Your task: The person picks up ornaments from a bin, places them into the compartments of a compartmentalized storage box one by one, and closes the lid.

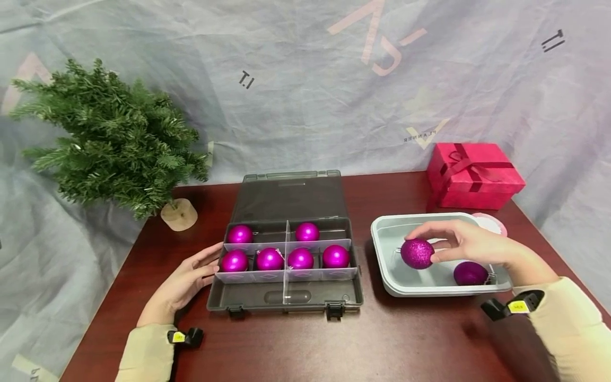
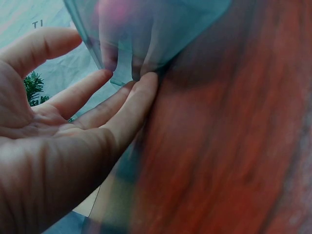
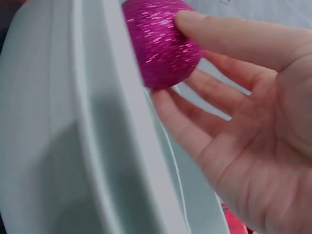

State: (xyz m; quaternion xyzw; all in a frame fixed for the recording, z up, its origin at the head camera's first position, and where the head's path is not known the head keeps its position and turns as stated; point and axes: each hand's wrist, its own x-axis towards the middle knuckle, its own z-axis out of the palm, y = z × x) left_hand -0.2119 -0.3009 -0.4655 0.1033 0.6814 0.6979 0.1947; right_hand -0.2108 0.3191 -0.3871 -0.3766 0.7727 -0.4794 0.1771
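My right hand [image 1: 470, 243] pinches a glittery magenta Christmas bauble [image 1: 417, 253] over the pale grey-green plastic tub [image 1: 396, 291]. In the right wrist view the glitter bauble [image 3: 161, 44] shows between thumb and fingers, partly behind the tub's rim [image 3: 131, 97]. A second, darker bauble [image 1: 470, 274] lies in the tub. My left hand [image 1: 188, 280] touches the left side of a dark see-through divided case [image 1: 248, 306], fingers extended. Its lid stands open at the back. Several shiny magenta baubles [image 1: 335, 257] sit in the back and middle rows; the front row holds none.
A small artificial fir tree [image 1: 124, 143] on a wooden base [image 1: 179, 214] stands at the back left. At the back right is a red gift box [image 1: 477, 180] with a ribbon. A pinkish-white round item [image 1: 494, 225] lies behind the tub on the dark red table [image 1: 324, 345].
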